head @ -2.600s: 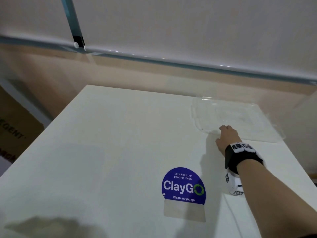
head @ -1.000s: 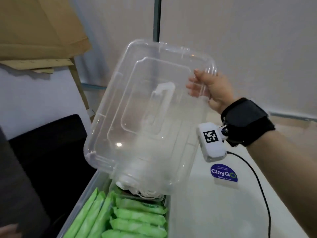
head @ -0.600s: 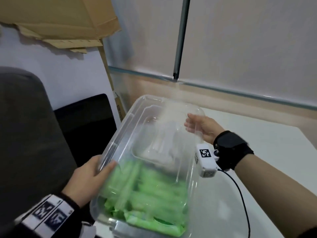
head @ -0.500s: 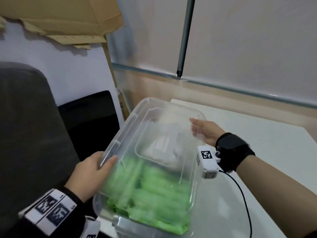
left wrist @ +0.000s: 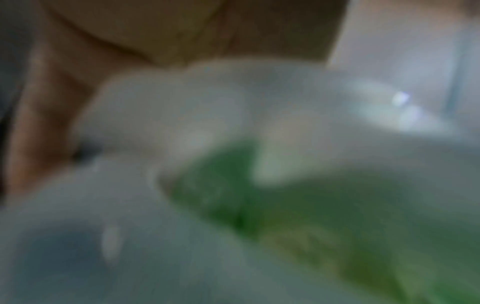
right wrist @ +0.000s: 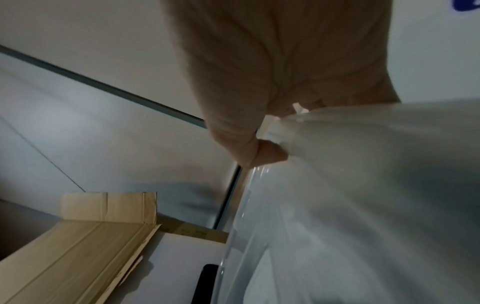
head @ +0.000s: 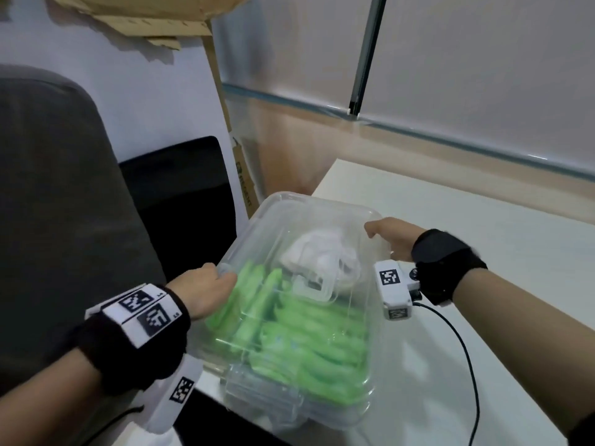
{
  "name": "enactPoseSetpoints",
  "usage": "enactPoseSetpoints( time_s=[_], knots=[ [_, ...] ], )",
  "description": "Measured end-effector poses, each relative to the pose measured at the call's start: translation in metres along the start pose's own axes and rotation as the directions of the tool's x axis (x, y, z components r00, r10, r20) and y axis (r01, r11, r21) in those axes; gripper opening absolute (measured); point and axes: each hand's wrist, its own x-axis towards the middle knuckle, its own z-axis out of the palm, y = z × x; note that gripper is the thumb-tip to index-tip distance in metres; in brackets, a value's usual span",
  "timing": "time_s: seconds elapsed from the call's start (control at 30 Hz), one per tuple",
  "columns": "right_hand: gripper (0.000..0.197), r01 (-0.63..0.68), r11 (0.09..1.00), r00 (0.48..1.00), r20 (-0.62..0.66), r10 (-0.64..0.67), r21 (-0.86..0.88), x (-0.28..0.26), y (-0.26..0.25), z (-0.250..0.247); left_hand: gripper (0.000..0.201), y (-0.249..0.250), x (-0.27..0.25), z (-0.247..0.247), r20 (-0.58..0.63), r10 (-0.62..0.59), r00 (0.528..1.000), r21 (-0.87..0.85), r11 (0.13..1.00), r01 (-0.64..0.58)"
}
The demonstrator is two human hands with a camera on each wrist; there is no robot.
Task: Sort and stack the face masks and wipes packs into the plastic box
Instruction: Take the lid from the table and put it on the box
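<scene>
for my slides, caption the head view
Both hands hold a clear lid on a box of green wipes packs.

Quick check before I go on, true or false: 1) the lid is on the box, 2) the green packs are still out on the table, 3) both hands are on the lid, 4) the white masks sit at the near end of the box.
1) True: the clear lid lies over the plastic box.
2) False: the green wipes packs are inside the box.
3) True: the left hand grips its left edge, the right hand its far right corner.
4) False: the white face masks lie at the far end.
</scene>
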Motion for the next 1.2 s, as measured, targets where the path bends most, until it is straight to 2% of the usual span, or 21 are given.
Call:
enactPoseSetpoints(
  time_s=[0.1, 0.23, 0.37, 0.5, 0.6, 0.73, 0.83, 0.93, 1.03, 1.07, 1.17, 1.2],
  knots=[
    [0.013, -0.021, 0.988, 0.997, 0.071, 0.011, 0.153, -0.005, 0.011, 0.002, 0.041, 0.000, -0.002, 0.016, -0.098, -0.030, 0.995, -0.148, 0.989, 0.016],
    [0.019, -0.045, 0.989, 0.985, 0.173, 0.020, 0.141, -0.014, 0.037, 0.001, 0.034, -0.007, -0.009, 0.026, -0.164, -0.017, 0.986, -0.194, 0.981, -0.015],
    [0.039, 0.020, 0.973, 0.995, 0.092, -0.042, 0.229, -0.006, 0.051, 0.005, 0.031, -0.008, 0.004, 0.026, -0.202, 0.032, 0.979, -0.276, 0.957, -0.089],
    [0.046, 0.021, 0.956, 0.999, 0.017, -0.027, 0.293, 0.007, 0.056, 0.007, 0.036, 0.000, 0.022, 0.019, -0.206, 0.092, 0.974, -0.256, 0.956, -0.145],
    [0.049, -0.028, 0.943, 0.999, -0.022, 0.038, 0.331, 0.011, 0.060, 0.000, 0.038, 0.014, 0.032, 0.014, -0.198, 0.126, 0.972, -0.208, 0.964, -0.167],
    [0.037, -0.059, 0.975, 0.995, -0.061, 0.074, 0.215, 0.015, 0.049, -0.019, 0.041, 0.028, 0.039, 0.015, -0.156, 0.143, 0.977, -0.113, 0.980, -0.162],
    [0.045, -0.042, 0.993, 0.996, -0.075, 0.051, 0.107, 0.025, 0.035, -0.040, 0.039, 0.033, 0.037, 0.019, -0.153, 0.143, 0.978, -0.081, 0.984, -0.156],
    [0.048, -0.023, 0.997, 1.000, -0.007, 0.024, 0.070, 0.035, 0.022, -0.053, 0.035, 0.031, 0.035, 0.023, -0.165, 0.146, 0.975, -0.080, 0.984, -0.161],
    [0.041, -0.032, 0.991, 0.997, 0.072, 0.023, 0.132, 0.045, 0.017, -0.053, 0.031, 0.029, 0.036, 0.024, -0.170, 0.146, 0.975, -0.089, 0.983, -0.163],
    [0.044, -0.023, 0.985, 0.995, 0.095, 0.007, 0.169, 0.047, 0.017, -0.052, 0.030, 0.029, 0.036, 0.025, -0.173, 0.144, 0.974, -0.094, 0.982, -0.162],
    [0.080, 0.052, 0.972, 0.991, 0.112, -0.080, 0.228, 0.065, 0.023, -0.051, 0.031, 0.028, 0.037, 0.026, -0.181, 0.141, 0.973, -0.094, 0.983, -0.159],
    [0.074, 0.060, 0.966, 0.990, 0.111, -0.090, 0.251, 0.066, 0.022, -0.050, 0.033, 0.027, 0.037, 0.027, -0.182, 0.145, 0.973, -0.090, 0.982, -0.164]
  ],
)
